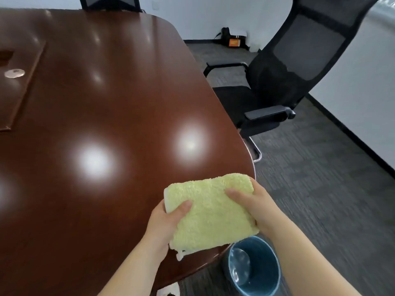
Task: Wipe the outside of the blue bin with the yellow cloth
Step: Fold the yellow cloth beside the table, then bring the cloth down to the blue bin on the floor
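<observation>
cloth (210, 212) above table (106, 103) near corner, between left hand (165, 221) and right hand (257, 207) | bin (254, 267) on floor (320, 189) below | chair (284, 77) right of table

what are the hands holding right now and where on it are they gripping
Both hands hold the folded yellow cloth: the left hand grips its left edge, the right hand its right edge, each thumb on top.
</observation>
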